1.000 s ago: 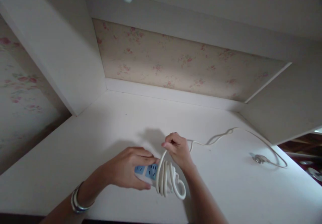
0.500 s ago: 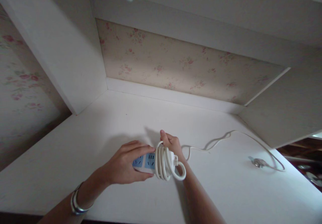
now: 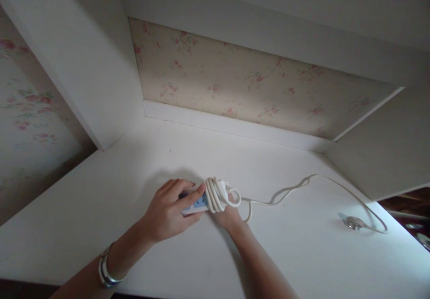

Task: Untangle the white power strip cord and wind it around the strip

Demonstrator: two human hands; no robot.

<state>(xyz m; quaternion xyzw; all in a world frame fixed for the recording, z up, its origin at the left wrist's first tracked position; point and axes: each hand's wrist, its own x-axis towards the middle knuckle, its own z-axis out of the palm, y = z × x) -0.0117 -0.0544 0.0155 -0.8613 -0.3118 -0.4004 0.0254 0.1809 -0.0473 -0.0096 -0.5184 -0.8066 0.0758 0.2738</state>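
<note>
My left hand point(image 3: 171, 209) grips a white power strip point(image 3: 195, 208) with blue socket faces, its thumb across the top and fingers along the side. Several turns of white cord point(image 3: 215, 194) are wound round the strip's right end, and a loop of cord sticks out beyond that end. My right hand point(image 3: 230, 216) is behind and under the wound end; its fingers are hidden by the strip and cord. From beside that hand the loose cord point(image 3: 289, 191) trails right across the white surface to a plug point(image 3: 354, 222).
The white tabletop point(image 3: 151, 263) has a low back ledge point(image 3: 235, 128). White upright panels stand at the left point(image 3: 80, 61) and right point(image 3: 386, 151). Floral wallpaper point(image 3: 228, 79) shows behind, under an overhanging white board point(image 3: 268, 35).
My right hand has gone from beyond the strip, thumb up, to behind and under it. The strip's wound end has risen in view and tilted. The view has shifted slightly.
</note>
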